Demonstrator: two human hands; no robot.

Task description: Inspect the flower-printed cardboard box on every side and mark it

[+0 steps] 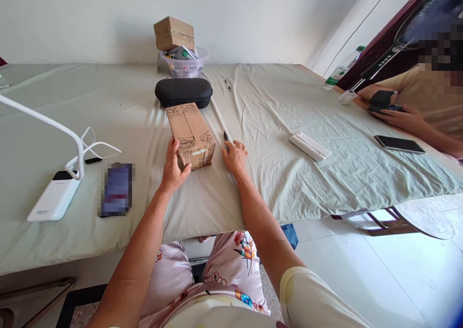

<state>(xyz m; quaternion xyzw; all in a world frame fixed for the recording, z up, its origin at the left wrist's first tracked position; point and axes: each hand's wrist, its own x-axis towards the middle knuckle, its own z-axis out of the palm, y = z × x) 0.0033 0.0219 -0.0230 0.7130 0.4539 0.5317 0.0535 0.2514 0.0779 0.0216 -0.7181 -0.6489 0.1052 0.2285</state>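
Note:
A cardboard box [195, 134] with dark scribbled lines on its faces lies on the cloth-covered table in front of me. My left hand [174, 170] grips its near left corner, fingers along the side and thumb at the near end. Just right of the box, my right hand [235, 156] is low over the cloth with its fingers curled around a black pen [226, 137]; the hand hides part of the pen. A black zip case [183, 92] sits directly behind the box.
Left are a white lamp base [54, 200] and a blurred phone-like object [117, 190]. Behind stand a plastic basket [188, 68] and a small carton [174, 33]. Rightward lie another pen [227, 85], a white power strip [309, 145], a phone [399, 143] and a seated person's hands [405, 118].

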